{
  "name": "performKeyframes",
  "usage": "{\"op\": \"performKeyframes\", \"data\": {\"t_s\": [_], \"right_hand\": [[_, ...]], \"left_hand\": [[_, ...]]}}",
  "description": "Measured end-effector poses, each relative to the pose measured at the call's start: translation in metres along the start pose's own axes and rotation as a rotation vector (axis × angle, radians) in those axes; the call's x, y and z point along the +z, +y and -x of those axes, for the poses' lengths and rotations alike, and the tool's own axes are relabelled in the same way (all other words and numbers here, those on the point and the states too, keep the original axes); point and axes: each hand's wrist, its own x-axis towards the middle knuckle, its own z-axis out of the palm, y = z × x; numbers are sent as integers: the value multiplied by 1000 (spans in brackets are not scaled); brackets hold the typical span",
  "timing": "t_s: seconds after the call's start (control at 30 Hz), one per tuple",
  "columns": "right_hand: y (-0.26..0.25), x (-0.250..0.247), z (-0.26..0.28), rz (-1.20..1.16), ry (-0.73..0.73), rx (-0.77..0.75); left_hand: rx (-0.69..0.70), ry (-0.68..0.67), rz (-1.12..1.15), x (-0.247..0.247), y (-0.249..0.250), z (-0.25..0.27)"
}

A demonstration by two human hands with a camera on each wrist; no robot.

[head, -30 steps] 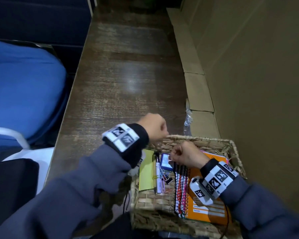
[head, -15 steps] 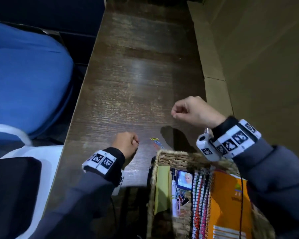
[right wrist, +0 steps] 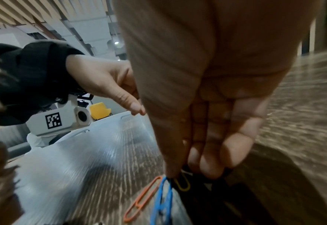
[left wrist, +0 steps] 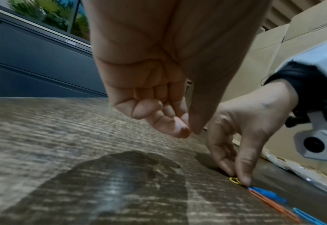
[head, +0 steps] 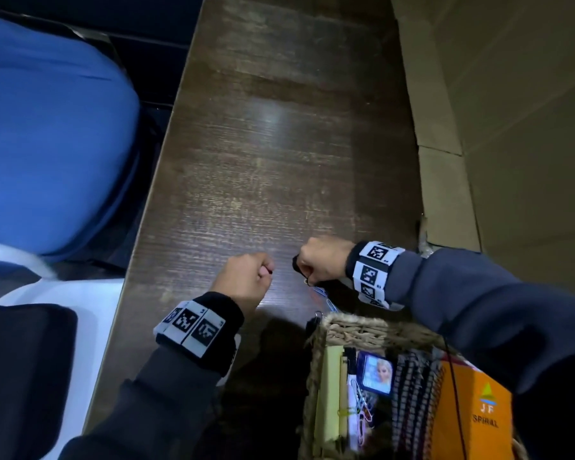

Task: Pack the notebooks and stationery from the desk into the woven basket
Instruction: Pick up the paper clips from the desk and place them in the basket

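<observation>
While the yellow paper clip [left wrist: 235, 180] lies flat on the desk [head: 279, 161], just beyond the woven basket [head: 356, 328], the right hand [head: 322, 262] pinches it with thumb and fingertip. The orange clip [right wrist: 142, 197] and blue clips [right wrist: 163, 201] lie touching beside it. Being thin, it could slip out or drag its neighbours. The left hand [head: 246, 282] hovers curled, holding nothing. Open desk stretches ahead; cardboard boxes [head: 445, 194] close the right edge.
</observation>
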Motion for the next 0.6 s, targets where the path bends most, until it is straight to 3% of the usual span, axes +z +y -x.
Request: {"op": "performKeyframes", "data": {"t_s": [0.1,0.27,0.5,0.6], "right_hand": [[0,2,-1,0,7,8],[2,1,-1,-76,-20,7],[49,-18,30,-293,238,182],[61,-22,50,-335,301,221]], "left_hand": [[26,-45,-4,2,4,-1],[224,-280,-124,15,26,-3],[374,-314,-288,36,55,-31],[324,-363,-296,53,64,-40]]}}
